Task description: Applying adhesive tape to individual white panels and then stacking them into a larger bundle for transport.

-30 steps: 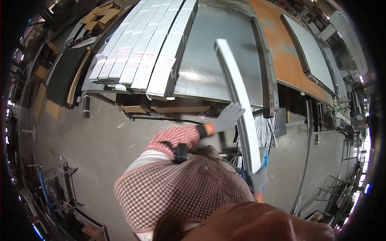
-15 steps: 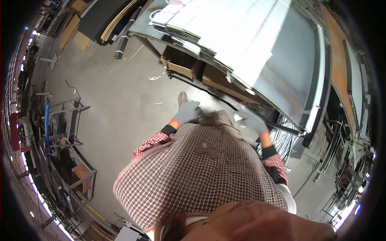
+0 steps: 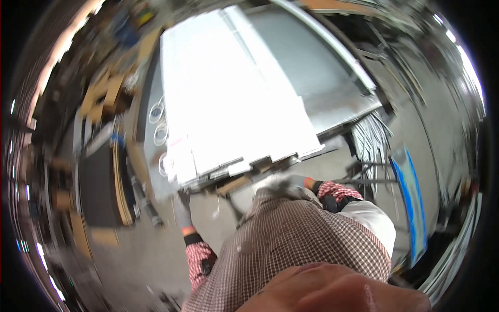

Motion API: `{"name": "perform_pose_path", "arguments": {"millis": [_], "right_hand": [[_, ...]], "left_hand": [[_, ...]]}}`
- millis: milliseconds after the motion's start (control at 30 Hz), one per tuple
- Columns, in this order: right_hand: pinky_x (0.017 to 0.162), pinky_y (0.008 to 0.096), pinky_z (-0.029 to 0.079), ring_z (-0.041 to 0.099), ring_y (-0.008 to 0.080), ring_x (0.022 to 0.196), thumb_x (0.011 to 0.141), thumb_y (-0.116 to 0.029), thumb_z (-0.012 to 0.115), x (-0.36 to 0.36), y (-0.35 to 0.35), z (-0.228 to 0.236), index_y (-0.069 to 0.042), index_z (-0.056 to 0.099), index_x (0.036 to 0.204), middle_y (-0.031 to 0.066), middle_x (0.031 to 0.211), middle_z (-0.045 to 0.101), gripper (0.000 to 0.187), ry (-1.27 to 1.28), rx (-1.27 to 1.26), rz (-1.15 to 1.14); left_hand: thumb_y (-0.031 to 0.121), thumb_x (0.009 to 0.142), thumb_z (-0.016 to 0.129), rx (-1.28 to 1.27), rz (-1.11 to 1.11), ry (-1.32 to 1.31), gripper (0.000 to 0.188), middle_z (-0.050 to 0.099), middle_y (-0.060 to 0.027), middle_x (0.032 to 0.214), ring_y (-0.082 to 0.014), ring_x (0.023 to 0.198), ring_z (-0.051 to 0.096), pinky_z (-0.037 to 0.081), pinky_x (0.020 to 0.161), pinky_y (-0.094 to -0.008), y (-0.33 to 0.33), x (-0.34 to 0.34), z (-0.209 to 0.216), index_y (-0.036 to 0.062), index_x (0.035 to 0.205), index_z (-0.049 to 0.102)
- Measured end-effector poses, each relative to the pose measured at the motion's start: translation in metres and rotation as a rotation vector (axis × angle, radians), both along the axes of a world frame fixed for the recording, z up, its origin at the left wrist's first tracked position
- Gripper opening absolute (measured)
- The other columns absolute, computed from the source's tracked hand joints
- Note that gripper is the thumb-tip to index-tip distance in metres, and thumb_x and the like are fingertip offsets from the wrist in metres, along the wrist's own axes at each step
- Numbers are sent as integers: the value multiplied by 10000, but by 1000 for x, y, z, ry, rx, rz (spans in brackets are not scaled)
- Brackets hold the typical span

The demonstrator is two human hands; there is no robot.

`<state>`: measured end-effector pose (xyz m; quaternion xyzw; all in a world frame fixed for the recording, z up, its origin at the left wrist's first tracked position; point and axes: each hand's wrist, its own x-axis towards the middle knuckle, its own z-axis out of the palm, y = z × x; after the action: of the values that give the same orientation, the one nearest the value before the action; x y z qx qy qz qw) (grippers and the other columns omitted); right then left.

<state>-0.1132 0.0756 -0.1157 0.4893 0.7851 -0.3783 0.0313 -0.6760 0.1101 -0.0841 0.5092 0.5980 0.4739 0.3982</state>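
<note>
My left hand [image 3: 182,212], in a grey glove with an orange cuff, reaches to the front left corner of a metal table. Its fingers are blurred at the edge, and whether they touch it I cannot tell. My right hand [image 3: 298,181], gloved alike, is low in front of my checked apron, just off the table's front edge. Motion smears its fingers too. Closest to both hands is a stack of long white sheets [image 3: 228,99], spread over the table top with uneven front ends. Several pale rings [image 3: 160,136] lie along the table's left side.
Bare grey metal table top [image 3: 291,52] shows right of the sheets. A bundle of thin metal strips [image 3: 370,138] sits under the right corner. Farther right stands a blue-edged panel [image 3: 410,203]. Dark boards [image 3: 101,187] and cardboard [image 3: 106,96] are at the left.
My view has turned left and I am squarer to the table. My left hand has moved from before my apron out to the table's left corner; my right hand has come closer to my body.
</note>
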Motion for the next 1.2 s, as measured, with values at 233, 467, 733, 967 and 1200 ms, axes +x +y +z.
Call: {"name": "perform_pose_path", "arguments": {"millis": [233,467,733,967,1200], "right_hand": [[697,387,468,601,322,822,780,-155,562,215,-63,-70,-79,629,878,92,876,644,141,303,0,-568],[791,305,490,577,144,868,947,-231,480,164,93,134,-66,555,882,47,785,538,193,746,270,-780],[876,322,466,552,199,981,927,-183,516,156,97,70,-16,462,1260,81,1111,571,376,613,339,-478],[922,315,437,517,207,1069,915,-149,526,172,91,63,-9,383,1326,105,1205,532,456,633,15,-322],[968,308,408,481,215,1156,903,-116,536,156,-84,58,-3,305,1391,129,1300,493,551,608,-66,-396]], "left_hand": [[303,957,470,291,-591,920,513,508,-87,1287,-209,1126,517,450,927,-360,130,62,112,36,1377,348],[281,949,482,179,-799,613,501,509,-80,1280,-193,1126,514,440,941,-349,141,79,120,35,1368,362],[252,939,499,-201,-722,168,486,510,-70,1271,-173,1125,511,427,960,-334,110,87,105,34,1356,381],[227,929,514,-444,-366,-322,474,511,-61,1264,-155,1125,507,415,977,-321,66,138,89,33,1345,397],[219,929,501,-425,-387,-95,377,583,-55,1169,-151,1045,557,467,910,-293,-86,127,98,9,1242,521]]}}
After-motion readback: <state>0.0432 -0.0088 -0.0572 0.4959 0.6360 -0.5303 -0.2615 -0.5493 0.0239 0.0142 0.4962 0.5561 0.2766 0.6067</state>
